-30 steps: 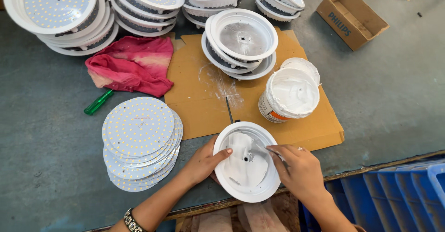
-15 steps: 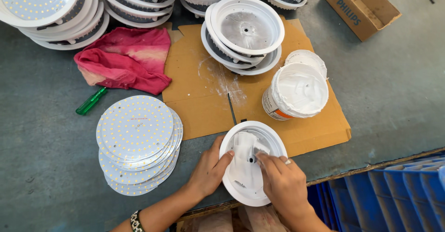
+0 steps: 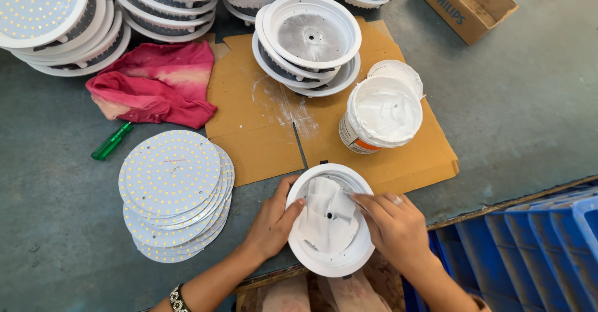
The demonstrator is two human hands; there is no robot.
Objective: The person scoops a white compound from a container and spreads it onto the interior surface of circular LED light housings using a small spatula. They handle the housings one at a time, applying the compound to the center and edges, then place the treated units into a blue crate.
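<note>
A round white lamp housing (image 3: pixel 330 259) lies at the table's near edge, its inside smeared with white paste (image 3: pixel 327 218). My left hand (image 3: pixel 271 225) grips its left rim, thumb hooked over the edge. My right hand (image 3: pixel 392 228) rests on its right side, fingers reaching into the paste near the centre hole. A white tub of paste (image 3: pixel 380 115) stands open just beyond on brown cardboard (image 3: pixel 249 131), its lid (image 3: pixel 398 72) behind it.
A stack of round white LED boards (image 3: pixel 171 190) lies to the left. More housings (image 3: pixel 311 38) are piled at the back, with a red cloth (image 3: pixel 156 84) and green screwdriver (image 3: pixel 111 141) nearby. A cardboard box (image 3: pixel 467 3) sits far right; blue crates (image 3: pixel 536 249) stand below the table edge.
My right hand has moved from the housing's right rim inward over the paste. The left hand keeps its hold on the left rim.
</note>
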